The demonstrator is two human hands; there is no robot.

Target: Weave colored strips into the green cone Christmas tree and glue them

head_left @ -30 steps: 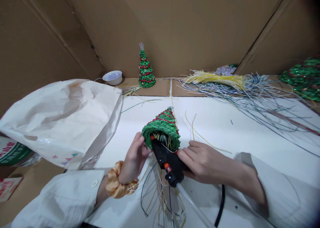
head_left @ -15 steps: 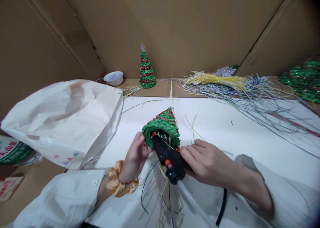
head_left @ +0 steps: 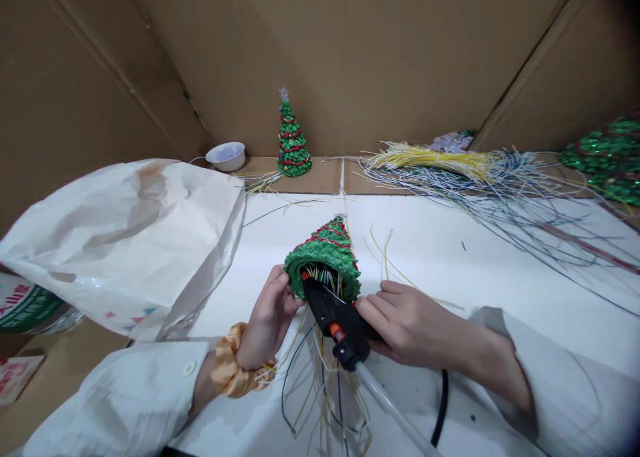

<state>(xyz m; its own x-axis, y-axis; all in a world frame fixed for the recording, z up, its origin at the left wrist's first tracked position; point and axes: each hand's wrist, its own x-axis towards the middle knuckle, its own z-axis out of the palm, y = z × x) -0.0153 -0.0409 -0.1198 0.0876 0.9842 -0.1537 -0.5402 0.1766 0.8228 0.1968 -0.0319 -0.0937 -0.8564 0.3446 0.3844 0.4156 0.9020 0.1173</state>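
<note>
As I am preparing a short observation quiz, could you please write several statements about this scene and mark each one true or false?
1. The left hand holds the tilted green cone-shaped tree with red garland by its base. True.
2. The right hand is empty. False: it grips the black plastic glue gun.
3. The glue gun's orange tip is at the tree's open base. True.
4. The round white bowl stands right of the upright green tree at the back. False: it stands to its left.
5. A shiny orange fabric scrunchie circles the left wrist. True.
</note>
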